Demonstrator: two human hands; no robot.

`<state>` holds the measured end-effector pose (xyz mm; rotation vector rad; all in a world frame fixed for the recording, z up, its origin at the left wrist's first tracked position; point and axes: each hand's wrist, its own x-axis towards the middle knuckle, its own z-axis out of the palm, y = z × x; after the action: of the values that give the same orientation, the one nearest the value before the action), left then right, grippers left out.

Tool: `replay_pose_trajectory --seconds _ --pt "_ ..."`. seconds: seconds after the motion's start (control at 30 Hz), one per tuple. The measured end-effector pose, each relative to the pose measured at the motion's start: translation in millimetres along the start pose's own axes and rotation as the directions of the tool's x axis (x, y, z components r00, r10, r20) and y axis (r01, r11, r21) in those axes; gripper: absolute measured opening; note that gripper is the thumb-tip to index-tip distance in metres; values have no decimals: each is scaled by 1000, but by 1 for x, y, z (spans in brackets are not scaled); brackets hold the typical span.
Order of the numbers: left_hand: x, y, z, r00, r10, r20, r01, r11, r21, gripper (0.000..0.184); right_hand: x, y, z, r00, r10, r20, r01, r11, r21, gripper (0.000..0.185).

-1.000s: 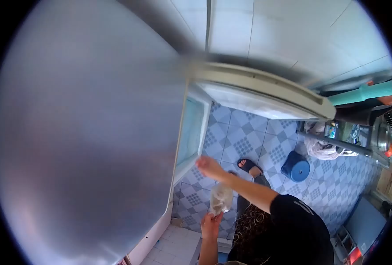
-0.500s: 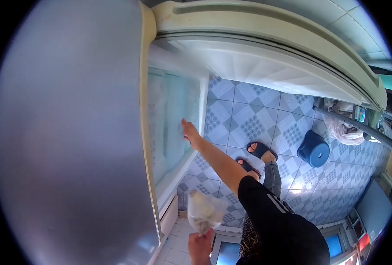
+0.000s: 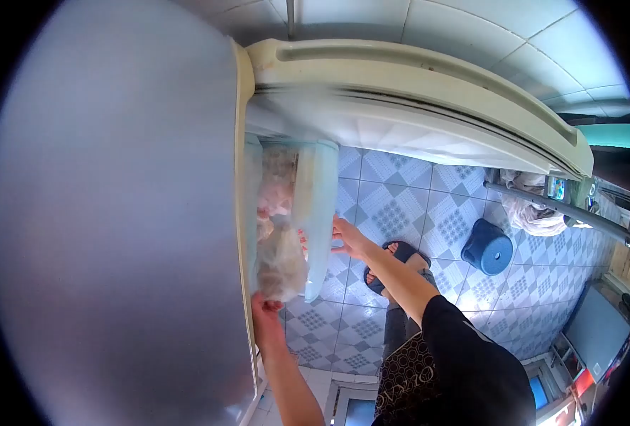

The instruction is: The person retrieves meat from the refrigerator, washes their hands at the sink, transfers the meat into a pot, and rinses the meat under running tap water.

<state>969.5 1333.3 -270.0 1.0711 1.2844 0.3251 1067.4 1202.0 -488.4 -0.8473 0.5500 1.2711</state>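
Note:
A pale, translucent freezer drawer (image 3: 322, 213) stands pulled out below the open fridge door (image 3: 428, 92), with pinkish bagged items (image 3: 278, 195) inside. My left hand (image 3: 267, 312) is closed on a clear plastic bag (image 3: 283, 264) with pale contents, which is over the lower part of the drawer. Beside the drawer's front face is my right hand (image 3: 347, 238), its fingers apart and nothing in them. Whether its fingertips touch the drawer is hard to tell.
The large grey fridge surface (image 3: 123, 213) fills the left side. A blue stool (image 3: 486, 247) stands on the tiled floor (image 3: 393, 195), right of my sandalled feet (image 3: 400, 259). A metal rack (image 3: 563, 202) holding plastic bags is at the right.
The drawer has come out of the freezer. My left hand has carried the bag up and left, over the drawer. My right hand went into the freezer opening and is now further right, outside the drawer.

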Motion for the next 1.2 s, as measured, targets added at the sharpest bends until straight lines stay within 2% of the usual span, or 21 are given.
replay_pose_trajectory --seconds 0.03,0.13,0.23,0.27,0.3,0.37,0.4,0.47,0.57,0.6,0.63,0.7,0.77,0.83,0.9,0.97,1.0,1.07,1.1,1.17,1.2 --pt "6 -1 6 1000 0 -1 0 1000 0 8 -1 -1 0 1000 1 0 -1 1000 0 52" --pt "34 -20 16 936 350 -26 -293 821 490 19 0 -1 -3 1000 -2 7 2 1000 -9 51" --pt "57 -24 23 906 413 87 -387 730 564 21 2 -1 -4 1000 4 28 -4 1000 -1 52" --pt "83 -46 1 899 410 152 -377 552 744 23 -1 -2 -2 1000 -3 17 3 1000 -13 54" --pt "94 -71 -9 899 410 152 -378 553 743 23 -2 -2 -1 1000 -10 6 11 1000 -26 56" --pt "108 -113 -23 925 244 292 -340 184 922 26 -1 -1 0 1000 -12 7 13 999 -35 58" --pt "118 -129 -29 925 242 294 -342 187 921 26 -1 0 1 1000 -13 8 14 999 -42 60" --pt "135 -151 -32 757 470 455 -594 202 779 23 -4 0 6 999 -26 -42 24 999 -41 62" --pt "140 -113 -13 801 363 476 -584 300 754 18 -9 7 16 992 -31 -120 29 999 -23 64" --pt "155 -104 -18 889 96 448 -437 472 766 24 -6 8 18 988 -51 -145 50 999 -16 64" --pt "150 -110 -22 888 99 450 -440 474 763 24 -3 9 20 988 -55 -145 53 998 -19 64" --pt "117 -117 -24 883 307 356 -469 519 714 43 7 18 27 988 -35 -153 37 999 11 67" --pt "36 -77 -8 892 370 258 -420 472 775 51 22 25 36 978 -119 -173 109 992 -65 66" --pt "-20 -65 -11 842 470 264 -478 424 769 48 32 9 51 984 -46 -172 23 991 -134 59" --pt "-51 -90 -32 850 430 304 -467 350 812 47 60 15 70 986 -8 -168 -21 985 -171 56" --pt "-77 -108 -39 888 267 376 -458 416 786 43 116 39 80 945 -183 -270 -79 675 -734 51" --pt "-87 -113 -40 886 274 374 -459 415 785 43 107 39 88 947 -186 -264 -73 673 -736 51" --pt "-101 -117 -36 815 113 568 -577 252 777 40 72 31 112 878 -448 168 267 167 -949 42" --pt "-106 -115 -30 814 124 568 -579 252 775 40 51 19 118 874 -452 176 273 160 -949 42" --pt "-115 -103 -16 746 108 657 -651 322 687 34 5 -5 116 961 -265 78 192 440 -877 40" --pt "-119 -95 -7 741 126 659 -658 331 676 31 -3 -1 107 953 -296 69 207 467 -859 39"
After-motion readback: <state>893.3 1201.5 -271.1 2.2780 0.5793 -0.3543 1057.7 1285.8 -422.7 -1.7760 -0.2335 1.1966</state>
